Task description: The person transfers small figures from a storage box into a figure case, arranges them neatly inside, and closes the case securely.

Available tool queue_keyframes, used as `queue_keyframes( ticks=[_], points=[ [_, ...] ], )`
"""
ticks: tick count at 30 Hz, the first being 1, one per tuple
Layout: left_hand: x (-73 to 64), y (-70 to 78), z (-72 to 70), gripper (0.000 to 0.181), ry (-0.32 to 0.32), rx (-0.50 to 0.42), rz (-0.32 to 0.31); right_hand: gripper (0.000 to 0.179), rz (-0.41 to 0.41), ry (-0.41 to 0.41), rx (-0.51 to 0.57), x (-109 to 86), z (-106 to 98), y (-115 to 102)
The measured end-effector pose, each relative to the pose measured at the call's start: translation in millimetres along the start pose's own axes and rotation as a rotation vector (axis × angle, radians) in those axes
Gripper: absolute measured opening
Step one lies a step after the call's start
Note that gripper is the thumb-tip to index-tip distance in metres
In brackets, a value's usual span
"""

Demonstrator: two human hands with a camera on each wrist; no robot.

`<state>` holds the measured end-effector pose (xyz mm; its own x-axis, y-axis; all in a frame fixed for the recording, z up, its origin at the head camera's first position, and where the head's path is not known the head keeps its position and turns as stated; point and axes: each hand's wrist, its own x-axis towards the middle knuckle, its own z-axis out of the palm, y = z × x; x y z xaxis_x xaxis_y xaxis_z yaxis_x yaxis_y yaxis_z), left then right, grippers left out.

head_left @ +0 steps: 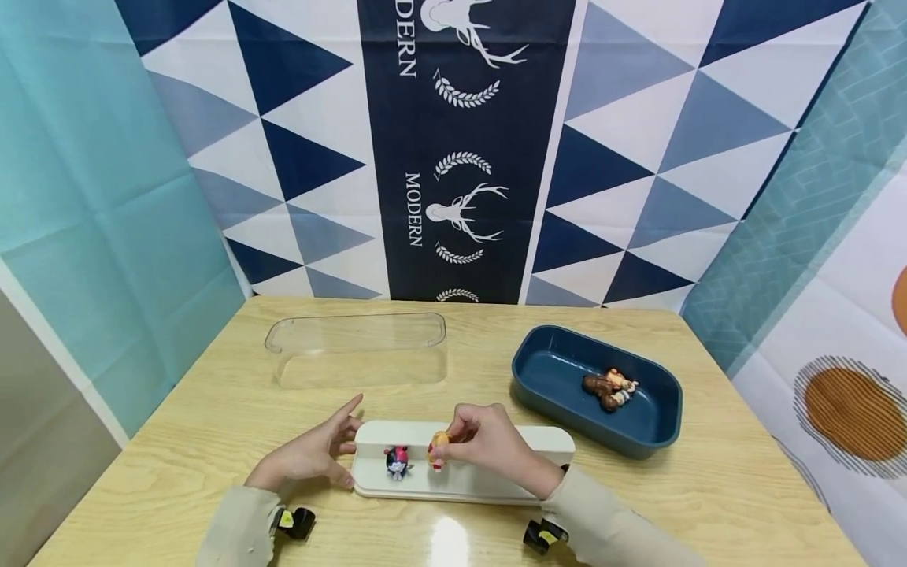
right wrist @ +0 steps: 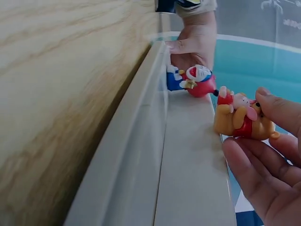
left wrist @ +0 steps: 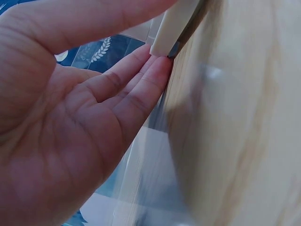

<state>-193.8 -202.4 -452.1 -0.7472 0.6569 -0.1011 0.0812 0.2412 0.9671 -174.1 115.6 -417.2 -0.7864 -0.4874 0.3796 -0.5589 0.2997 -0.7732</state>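
We log the right hand (head_left: 489, 442) pinching a Winnie-the-Pooh figurine (right wrist: 244, 123) between thumb and fingers, over the cream display stand (head_left: 468, 482), to the right of a Doraemon-like figurine (head_left: 397, 463) on the lower step. We cannot tell whether Pooh's base touches the step. Left hand (head_left: 319, 450): nothing grasped, fingers extended, tips against the stand's left end.

Technique, in our judgement: keep the pinch high on the body so the fingers clear the step; lower Pooh upright, base flat; leave a gap so neither fingers nor toy tip its neighbour. We would turn the front outward before letting go, then part thumb and fingers gently, straight away from the toy, as a small glossy figure could topple. Light steadying from the left fingertips should suffice; pushing might slide the stand.

Nearby: transparent cover (head_left: 361, 334) on the wooden table (head_left: 163, 457) behind; blue bin (head_left: 595, 425) right, more figurines (head_left: 611, 388) inside.
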Motion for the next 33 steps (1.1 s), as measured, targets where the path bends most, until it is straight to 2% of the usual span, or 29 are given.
queue_keyframes(
  ticks=[6, 11, 14, 19, 25, 30, 33],
  points=[
    [1.2, 2.6, -0.4, 0.127, -0.001, 0.001, 0.006, 0.028, -0.128, -0.002, -0.117, -0.4, 6.3, 1.6],
    [0.8, 3.1, 0.8, 0.127, -0.009, -0.010, 0.000, 0.033, -0.210, 0.022, -0.251, -1.9, 13.1, 7.1],
    [1.0, 2.7, 0.8, 0.127, -0.007, -0.010, -0.001, 0.035, -0.258, 0.031, -0.292, -2.2, 15.1, 10.2],
    [1.5, 1.7, 0.5, 0.128, -0.007, -0.009, 0.000, 0.040, -0.290, 0.022, -0.362, -2.1, 14.2, 13.1],
    [1.0, 1.0, 0.5, 0.128, -0.006, 0.003, -0.002, 0.042, -0.330, -0.041, -0.476, -2.4, 9.3, 12.8],
    [1.4, 1.2, 0.1, 0.128, -0.005, 0.007, 0.002, 0.043, -0.379, -0.046, -0.584, -2.9, 1.5, 13.2],
    [1.9, 1.6, -0.1, 0.128, -0.003, -0.001, 0.000, 0.044, -0.419, -0.052, -0.611, -2.6, -5.0, 14.7]
  ],
)
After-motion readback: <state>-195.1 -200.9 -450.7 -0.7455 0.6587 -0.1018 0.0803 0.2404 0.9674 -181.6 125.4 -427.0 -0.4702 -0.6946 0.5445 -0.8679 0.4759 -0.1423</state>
